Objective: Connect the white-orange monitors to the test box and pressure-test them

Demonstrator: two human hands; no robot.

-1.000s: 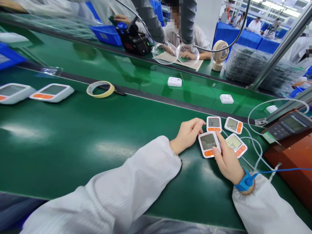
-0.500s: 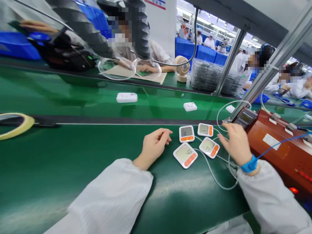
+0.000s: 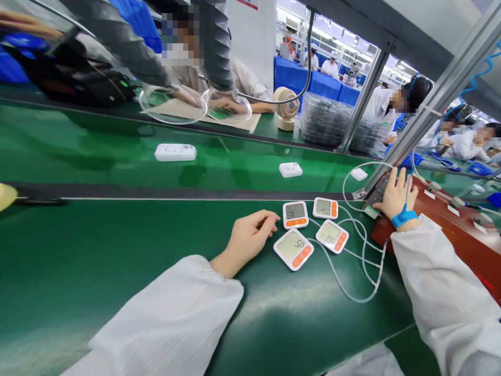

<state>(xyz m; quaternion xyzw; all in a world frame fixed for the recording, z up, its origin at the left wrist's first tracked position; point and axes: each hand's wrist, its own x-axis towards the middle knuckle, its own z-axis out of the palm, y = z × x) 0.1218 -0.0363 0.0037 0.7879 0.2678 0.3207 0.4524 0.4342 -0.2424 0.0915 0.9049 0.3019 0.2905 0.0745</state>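
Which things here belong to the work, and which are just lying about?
Seemingly in use:
four orange-buttoned monitors
pale tubes
dark meter by the right hand
red-brown box

Probably incidental:
beige fan
black pen-like stick
yellow item at left edge

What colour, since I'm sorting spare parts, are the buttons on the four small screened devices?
Orange; the buttons show best in the head view.

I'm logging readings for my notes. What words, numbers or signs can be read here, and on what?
"396": lower-right meter.
"402", faintly: upper-right meter.
"SP" or "5P": lower-left meter.
Upper-left meter: sideways digits, too blurred to be sure.
Labels on the red-brown box: too small.
Wall sign: cut off, unreadable.
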